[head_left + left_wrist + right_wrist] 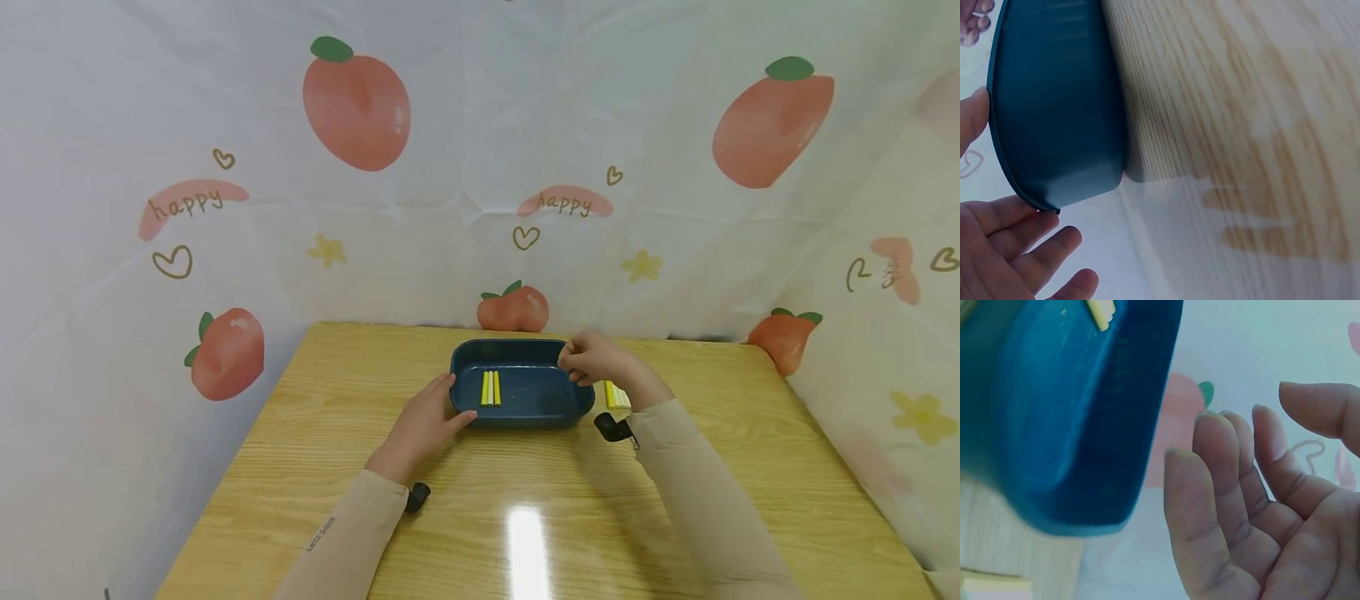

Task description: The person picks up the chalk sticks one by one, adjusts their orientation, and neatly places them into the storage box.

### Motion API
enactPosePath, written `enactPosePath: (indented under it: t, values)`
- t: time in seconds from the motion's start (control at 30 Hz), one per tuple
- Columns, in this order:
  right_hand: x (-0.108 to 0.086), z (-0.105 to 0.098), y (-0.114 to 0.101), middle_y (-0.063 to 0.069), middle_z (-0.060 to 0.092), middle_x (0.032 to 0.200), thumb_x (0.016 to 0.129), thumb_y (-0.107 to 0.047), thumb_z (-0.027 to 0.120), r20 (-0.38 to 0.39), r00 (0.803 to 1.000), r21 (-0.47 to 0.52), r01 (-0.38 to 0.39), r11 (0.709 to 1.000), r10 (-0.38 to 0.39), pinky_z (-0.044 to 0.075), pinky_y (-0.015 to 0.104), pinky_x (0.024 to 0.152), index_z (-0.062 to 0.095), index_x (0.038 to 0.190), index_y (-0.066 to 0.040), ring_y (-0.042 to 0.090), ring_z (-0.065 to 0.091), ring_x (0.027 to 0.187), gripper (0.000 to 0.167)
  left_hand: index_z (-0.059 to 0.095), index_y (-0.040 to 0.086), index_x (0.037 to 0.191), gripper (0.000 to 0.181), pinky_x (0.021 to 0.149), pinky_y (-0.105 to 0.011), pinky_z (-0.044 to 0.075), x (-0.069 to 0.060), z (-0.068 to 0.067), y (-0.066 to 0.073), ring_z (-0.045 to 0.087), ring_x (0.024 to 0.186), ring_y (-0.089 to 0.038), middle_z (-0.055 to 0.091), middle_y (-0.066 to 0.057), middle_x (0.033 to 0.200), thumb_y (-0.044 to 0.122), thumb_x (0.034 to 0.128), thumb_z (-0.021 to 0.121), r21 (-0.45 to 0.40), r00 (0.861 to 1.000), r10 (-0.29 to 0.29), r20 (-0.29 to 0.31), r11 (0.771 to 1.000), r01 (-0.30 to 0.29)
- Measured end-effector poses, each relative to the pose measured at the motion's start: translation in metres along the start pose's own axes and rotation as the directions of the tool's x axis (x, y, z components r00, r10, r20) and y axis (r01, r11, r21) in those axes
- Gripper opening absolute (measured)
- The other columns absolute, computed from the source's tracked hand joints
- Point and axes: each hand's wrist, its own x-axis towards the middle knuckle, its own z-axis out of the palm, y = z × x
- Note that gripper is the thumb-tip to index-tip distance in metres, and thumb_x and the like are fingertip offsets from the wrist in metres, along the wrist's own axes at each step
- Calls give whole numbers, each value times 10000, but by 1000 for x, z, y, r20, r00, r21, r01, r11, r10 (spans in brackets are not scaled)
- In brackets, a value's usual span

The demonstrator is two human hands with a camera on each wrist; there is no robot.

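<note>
The deep blue dish [525, 419] stands upright on the table. My left hand [426, 423] is at its left end, thumb at the front rim and straight, spread fingers touching the end rim; in the left wrist view this hand [1013, 250] reaches the rim only with the thumb and nearest fingers. Inside, toward the left, three slim yellow and white sticks [491, 389] lie side by side, like chalk. Over the dish's right end hovers my right hand [596, 358]. The right wrist view shows this hand [1272, 512] with bent, loose fingers, thumb apart, holding nothing.
More yellow and white sticks [617, 396] lie right of the dish, partly hidden by my right wrist. A wooden table [337, 375] bears everything. Behind it hangs a white cloth [420, 275] with peach prints. Black wrist cameras [613, 427] sit at both sleeves.
</note>
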Motion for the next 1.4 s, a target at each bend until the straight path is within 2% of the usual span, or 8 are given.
enactPosePath:
  t: [0.2, 0.33, 0.57, 0.8, 0.97, 1.13, 1.4]
  values:
    - [-7, -3, 17, 154, 570, 1007, 1035, -117, 533, -32, 999, 57, -9, 998, 11, 546, 344, 725, 568, 1084, 42, 226, 572, 772, 169, 341, 43, 1556, 827, 1168, -477, 327, -1, 0, -1, 339, 1455, -321, 338, -132, 1597, 490, 942, 669, 8, 1000, -2, 1, 1000, 2]
    - [-13, -5, 30, 199, 582, 1072, 1033, -127, 545, -63, 998, 92, -10, 996, 16, 557, 367, 753, 567, 1087, 44, 220, 584, 791, 180, 340, 40, 1556, 829, 1167, -475, 329, -1, -1, -1, 339, 1455, -321, 337, -133, 1598, 496, 944, 663, 13, 1000, 1, 1, 1000, -1]
    - [-25, -12, 53, 160, 593, 1070, 1032, -149, 568, -134, 991, 140, -3, 990, 22, 569, 418, 828, 551, 1139, 45, 254, 592, 863, 222, 338, 35, 1555, 829, 1167, -477, 329, -1, -2, -1, 341, 1454, -321, 340, -133, 1596, 491, 945, 665, 21, 1000, 4, 2, 1000, -4]
    - [-35, -22, 74, 199, 588, 1138, 1039, -164, 562, -198, 978, 141, -34, 989, 62, 579, 365, 820, 534, 1181, 60, 307, 620, 936, 267, 338, 30, 1554, 834, 1164, -483, 332, -1, -4, 1, 344, 1451, -327, 342, -136, 1594, 491, 942, 668, 13, 1000, 13, 4, 1000, -13]
    - [-37, -26, 88, 218, 578, 1149, 1042, -164, 547, -225, 970, 128, -66, 990, 94, 578, 334, 795, 533, 1194, 74, 285, 614, 921, 283, 344, 24, 1550, 833, 1160, -486, 338, -1, -3, 1, 348, 1448, -331, 349, -140, 1590, 491, 941, 669, 15, 1000, 16, 2, 1000, -16]
    - [-35, -29, 101, 183, 576, 1118, 1044, -160, 537, -247, 960, 141, -100, 985, 132, 582, 336, 800, 515, 1246, 99, 246, 599, 913, 329, 346, 26, 1549, 824, 1161, -487, 335, -2, -4, 2, 347, 1449, -332, 346, -141, 1591, 476, 942, 676, 5, 1000, 12, 7, 1000, -12]
    - [-24, -33, 125, 198, 565, 1096, 1053, -156, 504, -251, 947, 161, -164, 973, 201, 583, 394, 832, 499, 1302, 133, 227, 580, 897, 382, 348, 25, 1548, 825, 1161, -489, 336, -1, -2, 0, 347, 1449, -332, 345, -138, 1593, 476, 941, 677, 13, 1000, 14, 4, 1000, -14]
